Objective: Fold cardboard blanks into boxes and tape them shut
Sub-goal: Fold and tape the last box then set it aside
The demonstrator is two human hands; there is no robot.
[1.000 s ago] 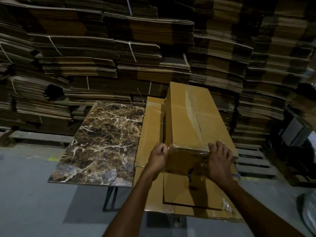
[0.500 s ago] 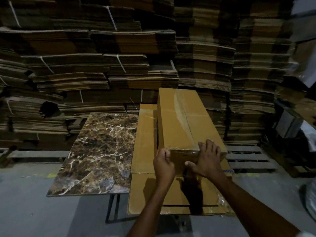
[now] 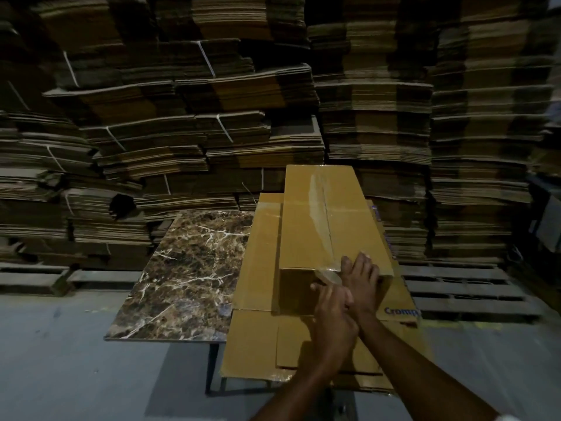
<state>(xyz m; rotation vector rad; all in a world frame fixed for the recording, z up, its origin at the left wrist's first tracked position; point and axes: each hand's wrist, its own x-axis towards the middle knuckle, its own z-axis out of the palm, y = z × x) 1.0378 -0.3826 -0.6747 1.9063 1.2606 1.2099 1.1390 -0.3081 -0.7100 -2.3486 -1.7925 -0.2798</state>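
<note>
A long folded cardboard box (image 3: 312, 226) lies on a pile of flat cardboard blanks (image 3: 261, 253). Clear tape (image 3: 318, 202) runs along the seam on its top and over the near edge. My right hand (image 3: 361, 278) lies flat over the box's near top edge, fingers straight, pressing the tape end. My left hand (image 3: 332, 317) presses against the box's near end face just below, fingers extended, partly overlapping the right wrist. No tape roll shows.
The blanks cover the right half of a marble-patterned table (image 3: 188, 268). Tall stacks of strapped flat cardboard (image 3: 212, 101) fill the background. Wooden pallets (image 3: 461, 287) lie on the grey floor to the right and left.
My left hand has moved right from the box's near left corner to its end face, meeting the right hand. My right hand stays on the near top edge. The view has shifted.
</note>
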